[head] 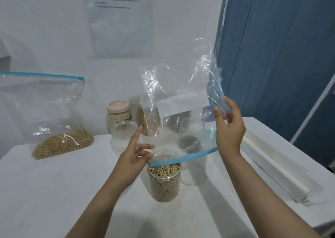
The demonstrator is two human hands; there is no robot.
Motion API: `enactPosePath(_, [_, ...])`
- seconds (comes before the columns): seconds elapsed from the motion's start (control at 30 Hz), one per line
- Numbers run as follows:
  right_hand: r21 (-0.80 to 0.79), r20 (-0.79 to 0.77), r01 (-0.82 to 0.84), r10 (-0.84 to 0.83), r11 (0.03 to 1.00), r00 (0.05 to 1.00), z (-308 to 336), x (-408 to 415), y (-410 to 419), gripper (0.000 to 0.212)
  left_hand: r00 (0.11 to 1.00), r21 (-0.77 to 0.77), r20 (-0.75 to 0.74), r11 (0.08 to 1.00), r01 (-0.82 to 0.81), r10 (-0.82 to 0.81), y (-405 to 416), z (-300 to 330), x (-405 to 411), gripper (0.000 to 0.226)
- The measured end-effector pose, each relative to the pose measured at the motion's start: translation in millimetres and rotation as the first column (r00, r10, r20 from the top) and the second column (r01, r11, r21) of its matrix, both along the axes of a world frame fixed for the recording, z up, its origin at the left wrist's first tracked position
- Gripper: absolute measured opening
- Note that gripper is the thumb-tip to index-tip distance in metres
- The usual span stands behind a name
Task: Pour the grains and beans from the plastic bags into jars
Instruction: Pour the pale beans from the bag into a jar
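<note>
Now the clear zip-top plastic bag with a blue seal strip (181, 111) hangs upside down and looks empty, its mouth just over the clear round jar of black-eyed beans (164, 179). The left hand (135, 158) pinches the mouth edge with its lower fingers, forefinger straight; the right hand (228, 129) pinches the bag's side. Stray beans clinging inside could drop onto the white worktop (63, 192) if the mouth swings off the rim. Beyond the fingers stand empty clear jars (123, 130) and a pink-lidded jar of pale grain (118, 115); far left sits a second bag of tan beans (54, 121).
</note>
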State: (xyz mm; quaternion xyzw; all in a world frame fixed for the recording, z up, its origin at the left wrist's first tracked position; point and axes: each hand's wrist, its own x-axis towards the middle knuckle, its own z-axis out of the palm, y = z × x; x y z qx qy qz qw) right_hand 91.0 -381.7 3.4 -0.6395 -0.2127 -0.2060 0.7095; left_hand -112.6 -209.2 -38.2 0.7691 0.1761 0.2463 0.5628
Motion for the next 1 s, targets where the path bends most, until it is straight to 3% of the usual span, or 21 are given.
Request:
enactPosePath(0.13, [-0.008, 0.058, 0.021, -0.020, 1.000, 0.998, 0, -6, 1, 0.038, 0.999, 0.020, 0.013, 0.999, 0.038, -0.038, 4, -2, 1, 0.083])
enactPosePath(0.43, [0.004, 0.149, 0.082, -0.082, 0.997, 0.985, 3, -11, 6, 0.032, 0.994, 0.129, 0.069, 0.989, 0.069, -0.079, 6, -2, -1, 0.046])
enactPosePath(0.67, [0.010, 0.169, 0.122, -0.122, 0.992, 0.978, 6, -8, 5, 0.033, 0.989, 0.288, 0.017, 0.948, 0.136, -0.147, 11, 1, 0, 0.069])
enactPosePath(1.0, [-0.021, 0.198, 0.097, -0.091, 0.995, 0.976, 1, -9, 7, 0.034, 0.990, 0.383, 0.039, 0.917, 0.109, -0.134, 16, -5, 5, 0.070])
